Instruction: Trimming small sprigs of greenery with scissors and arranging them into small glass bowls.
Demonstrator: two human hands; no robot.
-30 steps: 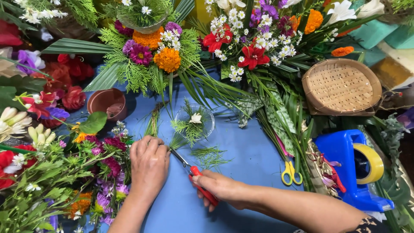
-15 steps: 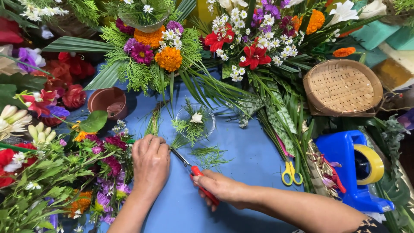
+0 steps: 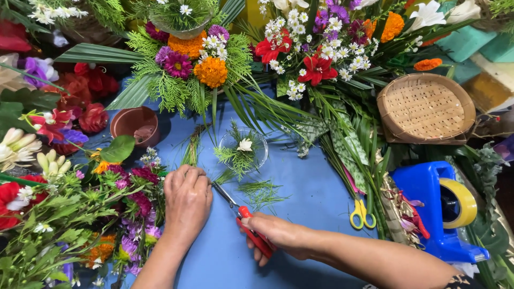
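**Snips at the left fist: blade tips close to fingers**

Obs. Right hand (image 3: 278,235) is wrapped around the red handles of the snips (image 3: 243,214), grasping them firmly. Left hand (image 3: 187,198) is curled into a loose fist, knuckles up, on the blue table (image 3: 300,198); what it pinches is hidden under the fingers, so I cannot tell whether a stem is inside.

Position. The snips lie low over the table between the two hands, just below the small clear bowl (image 3: 243,150) holding green sprigs and a white blossom. Loose green clippings (image 3: 262,190) lie just beside the blades, to their right.

Orientation. The long axis runs on a diagonal: handles at lower right in the palm, metal blades pointing to upper left, tips meeting the edge of the left fist. Whether the blades are parted or closed is too small to judge.

Risks (judgement).
- Tips sit right at the left fingers; a cut made blind, with the stem concealed by the fist, could nick skin.
- A slanted approach could crush or split a thin stem rather than shear it.
- The flower bunch (image 3: 134,214) crowds the left wrist; a sideways jerk could snag blooms.
- The bowl is near the blade line; a follow-through push could tip it.
- The yellow scissors (image 3: 361,211) lie well apart, no conflict.
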